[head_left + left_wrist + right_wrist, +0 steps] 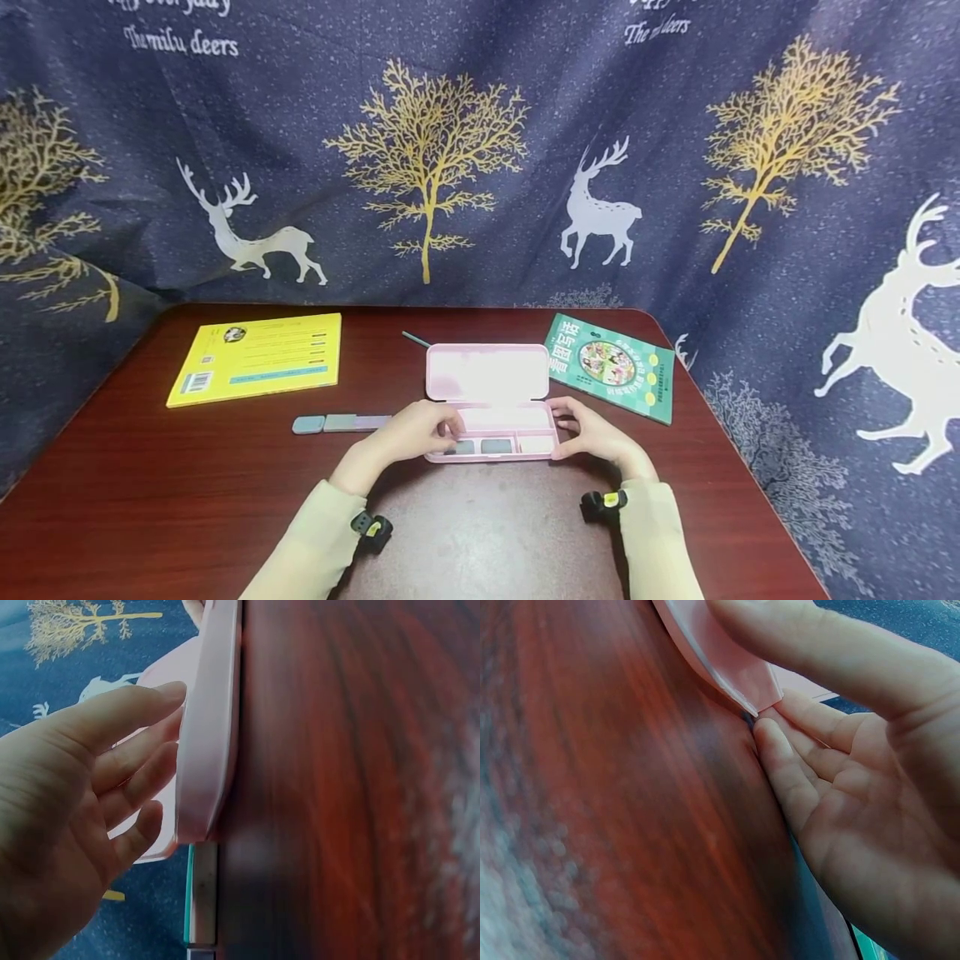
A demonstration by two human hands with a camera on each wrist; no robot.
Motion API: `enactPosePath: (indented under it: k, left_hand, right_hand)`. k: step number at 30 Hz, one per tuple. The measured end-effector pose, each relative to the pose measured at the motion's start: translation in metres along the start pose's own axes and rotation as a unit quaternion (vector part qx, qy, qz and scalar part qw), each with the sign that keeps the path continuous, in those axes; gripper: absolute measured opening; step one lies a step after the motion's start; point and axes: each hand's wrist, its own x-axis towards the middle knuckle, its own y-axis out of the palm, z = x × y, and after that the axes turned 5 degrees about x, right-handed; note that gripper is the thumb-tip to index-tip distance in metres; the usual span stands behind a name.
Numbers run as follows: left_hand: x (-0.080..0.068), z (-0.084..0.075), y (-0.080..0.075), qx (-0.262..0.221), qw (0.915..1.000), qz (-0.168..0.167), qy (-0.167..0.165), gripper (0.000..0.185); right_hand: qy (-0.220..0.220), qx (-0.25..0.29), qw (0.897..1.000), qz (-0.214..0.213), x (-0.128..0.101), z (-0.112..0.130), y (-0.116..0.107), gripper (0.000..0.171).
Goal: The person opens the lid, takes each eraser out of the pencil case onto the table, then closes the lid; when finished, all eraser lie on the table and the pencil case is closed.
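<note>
Two sleeved forearms are reaching in from the near edge of the table, each wearing a small black wrist camera, and both hands are meeting at the pink case lying open near the table's middle. Left of the case, the left hand is lying against its left end; in the left wrist view its fingers are showing only gently bent, spread along the case's pale pink side wall and touching it rather than wrapping round it. Right of the case, the right hand is cupping the right end; the right wrist view is showing the thumb lying across the top of the pink corner while the other fingers are curling in beside it against the table, so this hand is pinching the corner lightly. The case's lid is standing raised on the far side, and the tray on the near side is showing a long compartment with smaller ones in front holding grey pieces. Left of the case, just beside it, a grey strip is lying flat. Farther left and back, a yellow book is lying; right of the lid, a green book is lying at a slant. Just behind the case's left corner, a thin dark pen is poking out.
</note>
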Motion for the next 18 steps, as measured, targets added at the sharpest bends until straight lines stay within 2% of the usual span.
enactPosePath:
  k: [9,13,18]
  left_hand:
    - [0.0013,-0.0057,0.0019,0.029,0.9994,0.013,0.009,0.017]
    - [-0.0004,-0.0083,0.0027,0.044,0.9989,0.019,0.001,0.021]
    - [-0.0017,-0.0086,0.0048,0.049,0.9982,0.019,-0.027,0.022]
  right_hand:
    - [-0.002,-0.001,1.000,0.001,0.0004,0.0000,-0.0001,0.082]
    - [-0.006,-0.002,1.000,0.001,0.0008,-0.0003,-0.0003,0.083]
    - [-0.005,-0.002,1.000,0.001,0.0010,-0.0011,-0.0002,0.083]
